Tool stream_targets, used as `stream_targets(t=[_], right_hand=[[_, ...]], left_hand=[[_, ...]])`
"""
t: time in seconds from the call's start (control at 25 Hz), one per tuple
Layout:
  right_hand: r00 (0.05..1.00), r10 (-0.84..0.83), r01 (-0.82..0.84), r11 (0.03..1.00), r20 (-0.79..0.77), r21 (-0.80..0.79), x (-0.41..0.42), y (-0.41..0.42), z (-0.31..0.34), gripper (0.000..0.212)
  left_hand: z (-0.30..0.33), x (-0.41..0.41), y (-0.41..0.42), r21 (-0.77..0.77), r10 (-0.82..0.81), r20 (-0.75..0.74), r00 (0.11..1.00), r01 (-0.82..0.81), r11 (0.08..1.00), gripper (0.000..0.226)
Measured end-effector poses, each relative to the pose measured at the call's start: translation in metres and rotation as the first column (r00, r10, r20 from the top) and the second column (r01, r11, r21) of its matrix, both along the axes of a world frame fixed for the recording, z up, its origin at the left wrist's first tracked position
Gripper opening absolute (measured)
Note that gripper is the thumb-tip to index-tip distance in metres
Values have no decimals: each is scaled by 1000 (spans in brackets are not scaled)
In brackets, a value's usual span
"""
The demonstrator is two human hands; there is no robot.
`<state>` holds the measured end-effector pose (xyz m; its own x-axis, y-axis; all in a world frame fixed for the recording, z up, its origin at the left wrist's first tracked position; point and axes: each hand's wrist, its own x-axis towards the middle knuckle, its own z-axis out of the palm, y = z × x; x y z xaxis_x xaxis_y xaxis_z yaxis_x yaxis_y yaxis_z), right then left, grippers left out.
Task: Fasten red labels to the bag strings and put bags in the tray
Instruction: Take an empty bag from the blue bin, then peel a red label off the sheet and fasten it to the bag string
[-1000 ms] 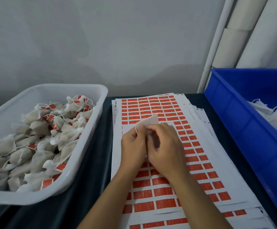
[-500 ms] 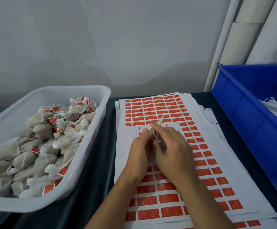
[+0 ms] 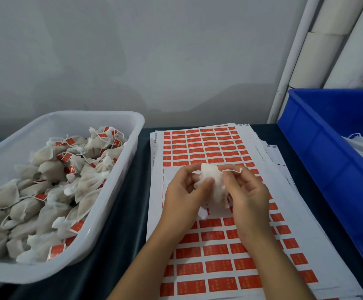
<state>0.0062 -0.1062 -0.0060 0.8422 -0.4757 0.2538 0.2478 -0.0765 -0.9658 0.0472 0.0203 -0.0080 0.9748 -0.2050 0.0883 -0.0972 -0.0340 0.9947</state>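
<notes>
Now: I lifted the bag [image 3: 212, 182] up.
Left hand [image 3: 184, 191]: holds bag.
Right hand [image 3: 247, 191]: pinches string [image 3: 232, 169].
Label: not on yet.

— What did the hands hold?
— The left hand [image 3: 187, 189] gripped a white bag [image 3: 214, 182]; the right hand [image 3: 248, 191] pinched its string [image 3: 232, 169] above the label sheets [image 3: 200, 146].
— And the tray [image 3: 119, 169]?
— Heaped with labelled bags.

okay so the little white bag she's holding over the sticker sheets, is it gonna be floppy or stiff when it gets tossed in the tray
Probably floppy: the white bag crumples between the left hand and right hand. Likely light, since fingertips alone carry it. Its string, pinched by the right hand, looks thin and limp, so it may snag on bags in the white tray.
</notes>
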Motion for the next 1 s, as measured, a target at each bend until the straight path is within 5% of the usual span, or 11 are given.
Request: stream_targets(t=[0.2,0.48,0.6,0.68,0.84,1.0], right_hand=[[1000,-13,13,1000,-22,-4,2,-2,-1,21],[995,38,-40,999,-90,-16,3,-2,-5,43],[993,-73,62,991,-89,-120,4,1,-2,21],[987,-132,119,984,-93,-130,3,0,-1,7],[977,-195,181,972,-82,-153,1,1,3,12],[973,-220,208,967,-69,-147,0,0,6,18]], left_hand=[[4,-1,3,-41,50,-27,998,-51,998,57],[1,0,0,-27,100,-54,994,-101,995,47],[-1,0,0,-4,78,-29,997,-78,997,51],[-3,0,0,29,33,2,999,-33,999,41],[-2,-3,-5,150,-51,61,997,41,988,5],[-3,-5,-6,112,-60,41,997,55,992,8]])
